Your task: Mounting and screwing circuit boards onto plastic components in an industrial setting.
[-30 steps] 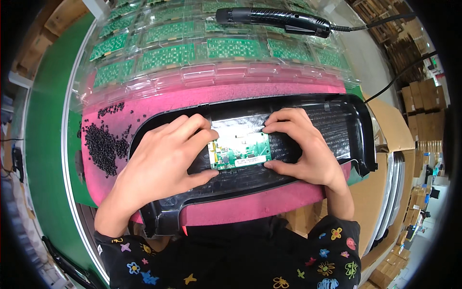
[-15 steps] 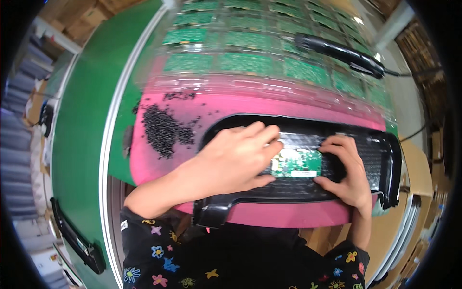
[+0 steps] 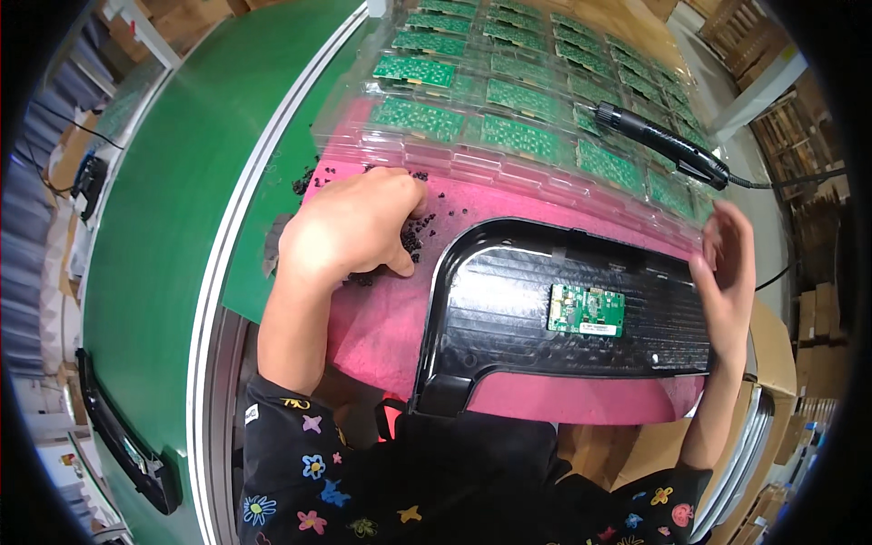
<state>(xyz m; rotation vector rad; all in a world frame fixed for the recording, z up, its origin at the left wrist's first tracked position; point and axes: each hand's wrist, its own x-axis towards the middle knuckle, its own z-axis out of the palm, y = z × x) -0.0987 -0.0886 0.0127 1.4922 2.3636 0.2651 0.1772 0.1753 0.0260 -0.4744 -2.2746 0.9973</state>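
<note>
My left hand (image 3: 350, 222) is over a pile of small black screws (image 3: 411, 242) on the pink mat (image 3: 377, 331). Its thumb and index finger are apart with screws showing between them; the other fingers are mostly hidden. A black plastic casing (image 3: 509, 350) lies on the mat in front of me, hollow side up. Inside it rests a green circuit board (image 3: 588, 312) with a white label, touched by neither hand. At the casing's right end my right hand (image 3: 732, 263) is raised, fingers and thumb apart, holding nothing. Beyond it lies a black electric screwdriver (image 3: 661, 143) with a cable.
Clear plastic trays (image 3: 459, 163) holding several rows of green circuit boards cover the far side, with the screwdriver on top. A white-edged green surface (image 3: 173, 263) runs along the left and bears a curved black part (image 3: 127, 445). Cardboard boxes (image 3: 772, 350) stand at the right.
Both hands have left the circuit board, which stays in the casing. The left moved left to the screws; the right moved right and away from me. The view has shifted somewhat.
</note>
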